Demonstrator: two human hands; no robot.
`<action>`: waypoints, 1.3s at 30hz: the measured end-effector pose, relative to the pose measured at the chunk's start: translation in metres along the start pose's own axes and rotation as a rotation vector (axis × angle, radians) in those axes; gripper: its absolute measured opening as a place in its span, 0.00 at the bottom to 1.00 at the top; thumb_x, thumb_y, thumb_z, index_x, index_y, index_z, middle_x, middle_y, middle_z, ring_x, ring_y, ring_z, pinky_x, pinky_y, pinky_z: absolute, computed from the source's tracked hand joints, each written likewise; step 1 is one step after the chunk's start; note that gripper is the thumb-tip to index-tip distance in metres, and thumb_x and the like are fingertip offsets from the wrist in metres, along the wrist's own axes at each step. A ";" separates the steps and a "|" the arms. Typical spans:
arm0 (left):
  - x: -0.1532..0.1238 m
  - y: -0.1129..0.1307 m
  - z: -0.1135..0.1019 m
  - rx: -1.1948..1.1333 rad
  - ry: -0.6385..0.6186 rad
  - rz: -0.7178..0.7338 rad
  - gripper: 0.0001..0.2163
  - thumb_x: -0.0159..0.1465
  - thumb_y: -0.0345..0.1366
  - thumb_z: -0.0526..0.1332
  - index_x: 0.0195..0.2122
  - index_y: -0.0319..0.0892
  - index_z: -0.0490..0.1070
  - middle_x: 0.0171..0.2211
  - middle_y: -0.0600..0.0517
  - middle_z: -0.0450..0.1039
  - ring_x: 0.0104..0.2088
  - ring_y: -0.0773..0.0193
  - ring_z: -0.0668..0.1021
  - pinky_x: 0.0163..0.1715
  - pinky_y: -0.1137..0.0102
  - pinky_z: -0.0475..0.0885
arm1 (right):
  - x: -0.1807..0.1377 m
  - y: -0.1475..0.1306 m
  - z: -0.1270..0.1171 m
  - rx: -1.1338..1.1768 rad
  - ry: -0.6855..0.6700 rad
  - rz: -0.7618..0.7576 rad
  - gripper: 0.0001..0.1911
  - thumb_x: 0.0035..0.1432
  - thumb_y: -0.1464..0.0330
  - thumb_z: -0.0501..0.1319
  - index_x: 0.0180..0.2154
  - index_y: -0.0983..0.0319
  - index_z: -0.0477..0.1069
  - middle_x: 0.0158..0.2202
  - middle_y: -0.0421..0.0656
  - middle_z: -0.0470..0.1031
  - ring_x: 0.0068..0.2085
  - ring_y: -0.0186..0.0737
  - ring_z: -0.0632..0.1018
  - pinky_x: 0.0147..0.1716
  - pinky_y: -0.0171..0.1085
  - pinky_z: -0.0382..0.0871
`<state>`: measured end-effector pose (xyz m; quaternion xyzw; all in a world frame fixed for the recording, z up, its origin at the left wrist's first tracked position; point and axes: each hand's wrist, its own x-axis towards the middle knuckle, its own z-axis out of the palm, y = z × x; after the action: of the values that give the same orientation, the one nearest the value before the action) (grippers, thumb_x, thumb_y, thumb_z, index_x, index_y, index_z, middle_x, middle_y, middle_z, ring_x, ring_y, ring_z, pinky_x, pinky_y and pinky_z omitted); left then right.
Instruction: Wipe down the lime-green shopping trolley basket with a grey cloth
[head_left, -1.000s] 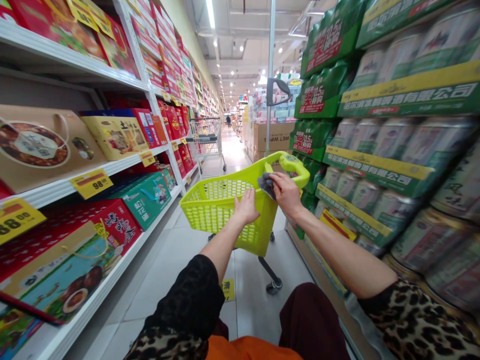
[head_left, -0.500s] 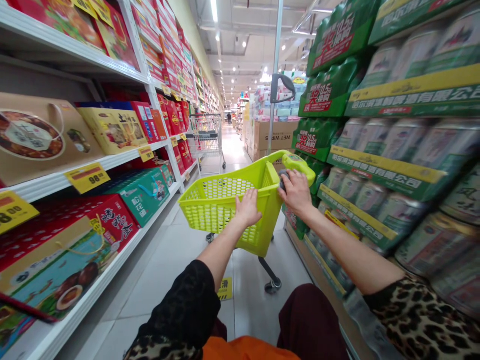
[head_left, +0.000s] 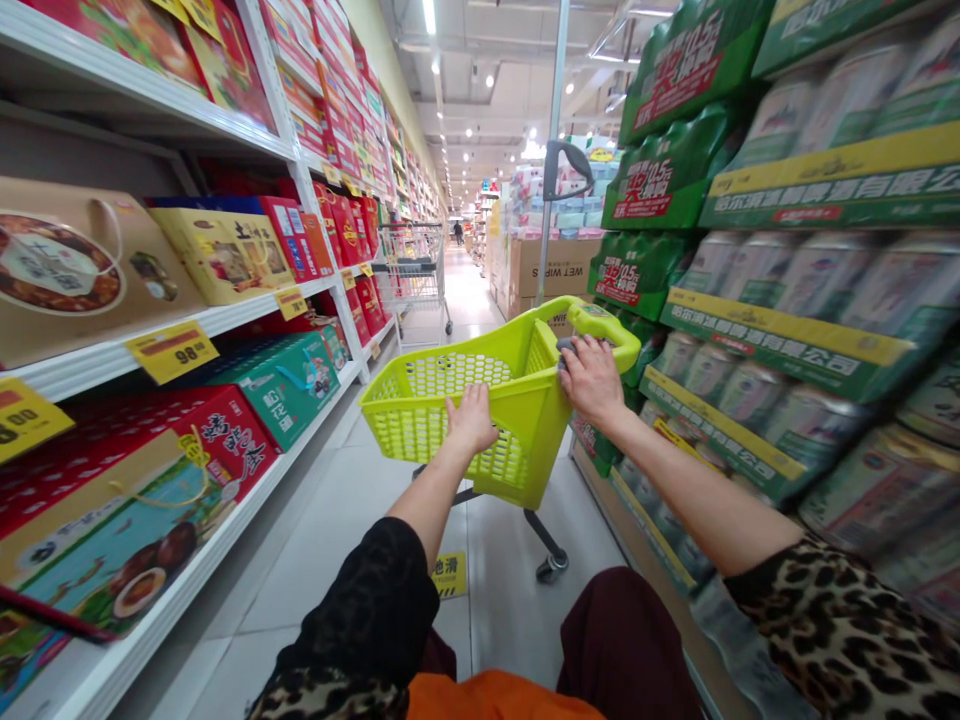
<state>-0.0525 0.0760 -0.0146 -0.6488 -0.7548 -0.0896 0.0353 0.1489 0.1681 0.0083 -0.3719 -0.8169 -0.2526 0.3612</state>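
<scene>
A lime-green shopping cart [head_left: 536, 430] with a perforated plastic basket stands in front of me, turned sideways across the aisle. My right hand [head_left: 594, 380] wraps around the grey grip at its handle end. Against the near side of the basket lies my left hand [head_left: 472, 418], fingers spread and their tips at the rim, thumb apart. No goods show inside the visible part of the basket. A black caster wheel [head_left: 553, 565] sits on the floor under the handle end.
Shelves [head_left: 225, 318] of gift boxes line the left. Stacked beer cans [head_left: 772, 375] and green shrink-wrapped packs [head_left: 637, 185] rise close on the right. Farther ahead are a metal cart [head_left: 412, 275], a pole [head_left: 551, 120] and wet-wipe cartons [head_left: 559, 265]. A yellow floor sign [head_left: 450, 575] lies below.
My left hand has slid left along the basket's side. The cart's handle end and my right hand have shifted slightly to the right.
</scene>
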 end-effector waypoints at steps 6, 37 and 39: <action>-0.002 0.005 0.004 0.017 0.007 0.040 0.39 0.53 0.36 0.58 0.64 0.42 0.39 0.66 0.44 0.41 0.65 0.56 0.47 0.60 0.48 0.45 | -0.002 -0.049 0.021 0.045 -0.095 -0.168 0.18 0.59 0.70 0.54 0.51 0.67 0.67 0.57 0.54 0.64 0.59 0.51 0.62 0.57 0.55 0.53; -0.021 -0.004 0.006 0.034 -0.021 0.021 0.40 0.53 0.35 0.57 0.64 0.39 0.38 0.66 0.45 0.37 0.65 0.55 0.44 0.60 0.47 0.45 | 0.024 -0.006 0.006 0.052 0.120 -0.163 0.16 0.61 0.75 0.49 0.45 0.63 0.73 0.51 0.50 0.71 0.53 0.46 0.69 0.52 0.48 0.61; -0.023 -0.004 0.006 0.034 -0.018 0.029 0.39 0.53 0.35 0.57 0.64 0.39 0.38 0.66 0.46 0.37 0.65 0.54 0.44 0.60 0.47 0.44 | 0.005 -0.006 0.007 0.033 0.101 -0.192 0.17 0.60 0.76 0.49 0.46 0.63 0.72 0.52 0.50 0.71 0.54 0.45 0.68 0.52 0.47 0.61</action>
<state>-0.0528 0.0546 -0.0252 -0.6596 -0.7472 -0.0701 0.0408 0.1390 0.1711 0.0066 -0.2726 -0.8336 -0.2912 0.3820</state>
